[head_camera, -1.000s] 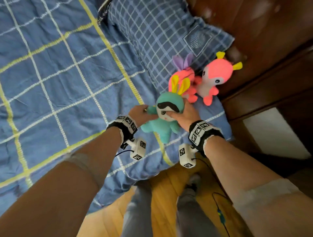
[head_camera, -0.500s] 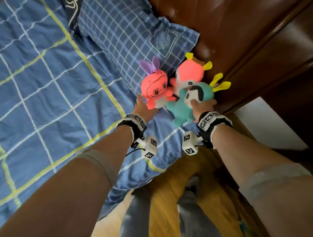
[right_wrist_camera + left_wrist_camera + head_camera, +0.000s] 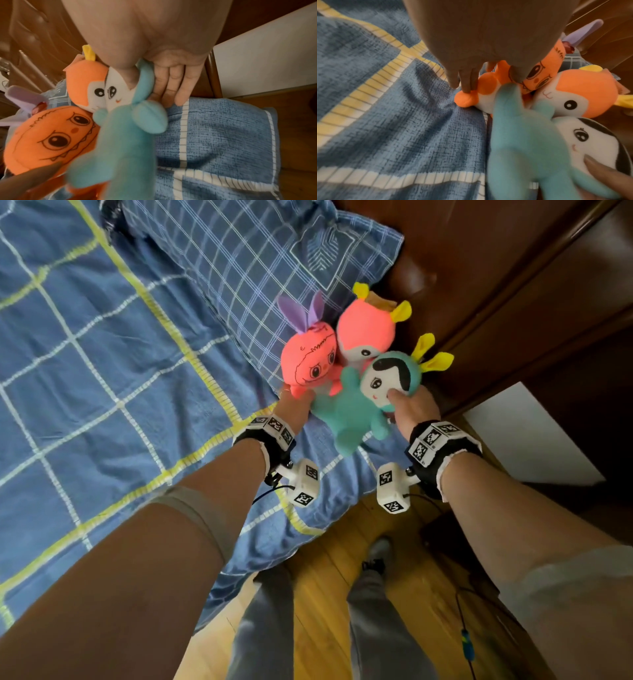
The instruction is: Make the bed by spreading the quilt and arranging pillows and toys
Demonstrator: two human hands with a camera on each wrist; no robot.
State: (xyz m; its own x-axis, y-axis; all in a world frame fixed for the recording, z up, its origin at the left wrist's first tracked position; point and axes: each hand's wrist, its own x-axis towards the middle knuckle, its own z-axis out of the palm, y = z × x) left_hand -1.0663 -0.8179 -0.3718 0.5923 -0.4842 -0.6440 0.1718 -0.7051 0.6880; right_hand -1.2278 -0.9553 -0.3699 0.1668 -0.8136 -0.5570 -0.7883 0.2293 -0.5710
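Note:
Three plush toys crowd the bed's corner by the pillow (image 3: 257, 261). My right hand (image 3: 407, 405) grips the teal toy (image 3: 346, 416) by its head, thumb on the white face and fingers behind (image 3: 171, 86). My left hand (image 3: 298, 402) holds the pink toy with purple ears (image 3: 308, 361) upright, fingers (image 3: 467, 81) down its side and thumb on its face. Behind them a second pink toy with yellow ears (image 3: 366, 330) leans toward the headboard. The blue checked quilt (image 3: 102, 354) lies spread under them.
A dark wooden headboard (image 3: 479, 268) rises right behind the toys. A white surface (image 3: 524, 436) sits low on the right. My feet (image 3: 373, 553) stand on the wooden floor (image 3: 329, 577) at the bed's edge, near a cable (image 3: 466, 642).
The teal toy went from the quilt up and right to beside the two pink toys, now in my right hand alone. My left hand moved onto the purple-eared pink toy.

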